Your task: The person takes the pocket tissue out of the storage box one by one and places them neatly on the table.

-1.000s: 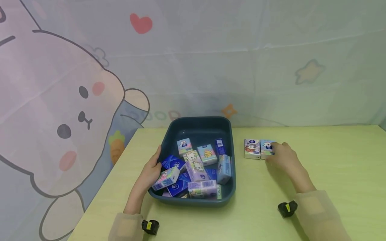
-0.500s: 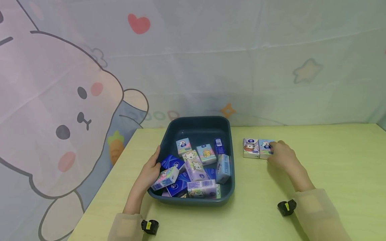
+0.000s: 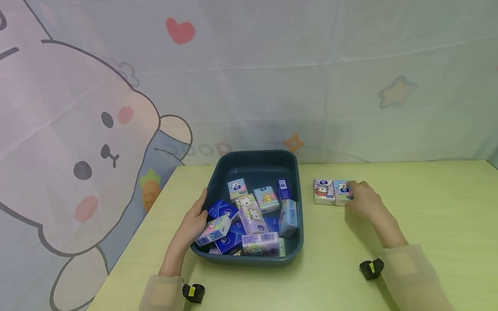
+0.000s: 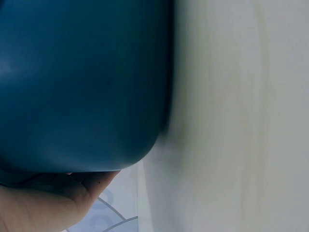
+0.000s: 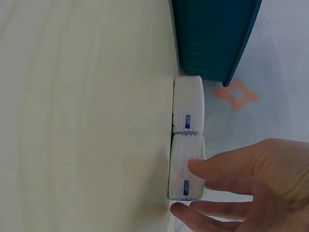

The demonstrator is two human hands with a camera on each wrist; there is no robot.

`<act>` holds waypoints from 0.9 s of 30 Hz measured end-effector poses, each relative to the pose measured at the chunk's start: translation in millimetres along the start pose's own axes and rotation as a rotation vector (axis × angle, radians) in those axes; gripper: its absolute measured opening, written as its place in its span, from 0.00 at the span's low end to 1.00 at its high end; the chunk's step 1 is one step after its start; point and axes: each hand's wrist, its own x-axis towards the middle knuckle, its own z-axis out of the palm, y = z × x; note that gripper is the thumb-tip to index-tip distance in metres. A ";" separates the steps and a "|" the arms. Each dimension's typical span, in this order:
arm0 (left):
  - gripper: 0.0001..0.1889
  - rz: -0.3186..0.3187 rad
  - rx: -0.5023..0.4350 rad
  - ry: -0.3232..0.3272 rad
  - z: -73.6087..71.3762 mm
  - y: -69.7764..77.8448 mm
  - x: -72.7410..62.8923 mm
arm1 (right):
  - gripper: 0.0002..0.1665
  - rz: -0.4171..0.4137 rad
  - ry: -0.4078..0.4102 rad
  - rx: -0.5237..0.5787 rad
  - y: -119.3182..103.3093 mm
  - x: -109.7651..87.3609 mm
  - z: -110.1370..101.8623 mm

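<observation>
- tissue packs (image 3: 324, 192), two touching, lie on the tabletop (image 3: 330, 263) beside the bin (image 3: 253, 261) in the head view
- left wrist: left hand (image 4: 50, 203) grips the bin
- right wrist: right hand (image 5: 253, 186) pinches the pack (image 5: 180, 164) farther from the bin

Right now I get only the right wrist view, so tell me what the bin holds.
Observer: Packs, some dark blue, some pastel, lie jumbled in the bin.
Operator: Now place the left hand for me.
Observer: It holds the bin at its left side, as the head view shows.
Operator: Now describe the top of the touched pack, the one at the right hand.
Observer: It is light blue, with a white cartoon figure.
</observation>
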 end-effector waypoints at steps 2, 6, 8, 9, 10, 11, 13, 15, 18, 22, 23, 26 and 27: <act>0.32 0.003 -0.003 0.000 0.3 -0.1 0.4 | 0.43 0.001 0.003 0.007 -0.8 -0.7 -1.2; 0.32 0.001 -0.005 0.001 0.7 -0.4 1.4 | 0.45 -0.010 0.023 0.004 -3.9 -2.1 -5.1; 0.32 0.000 -0.002 0.003 0.9 -0.8 1.8 | 0.44 -0.022 0.040 -0.002 -6.7 -3.1 -7.5; 0.32 -0.001 0.000 0.004 0.9 -1.0 1.9 | 0.43 -0.026 0.045 -0.004 -8.2 -3.6 -8.8; 0.32 -0.001 0.001 0.005 1.0 -1.2 2.0 | 0.42 -0.032 0.051 -0.005 -10.3 -4.5 -10.4; 0.32 -0.001 0.003 0.006 1.0 -1.4 2.1 | 0.41 -0.036 0.053 -0.002 -12.7 -5.4 -11.9; 0.32 0.000 0.005 0.007 1.0 -1.8 2.3 | 0.39 -0.039 0.050 0.001 -18.2 -7.4 -15.4; 0.32 0.000 0.005 0.007 0.9 -1.7 2.4 | 0.38 -0.047 0.036 0.008 -24.0 -9.0 -19.3; 0.32 0.000 0.007 0.007 0.8 -1.8 2.3 | 0.37 -0.081 0.012 0.027 -32.9 -11.0 -24.5; 0.32 -0.001 0.006 0.003 0.6 -1.5 1.8 | 0.37 -0.144 -0.022 0.071 -45.9 -14.6 -30.3; 0.32 -0.001 0.005 0.002 0.6 -1.5 1.7 | 0.37 -0.159 -0.031 0.090 -49.8 -16.2 -31.2; 0.32 -0.001 0.000 0.000 0.8 -1.2 1.7 | 0.37 -0.214 -0.063 0.148 -60.5 -21.0 -32.3; 0.32 0.000 -0.002 0.000 0.8 -1.2 1.7 | 0.38 -0.235 -0.075 0.171 -63.8 -22.7 -31.8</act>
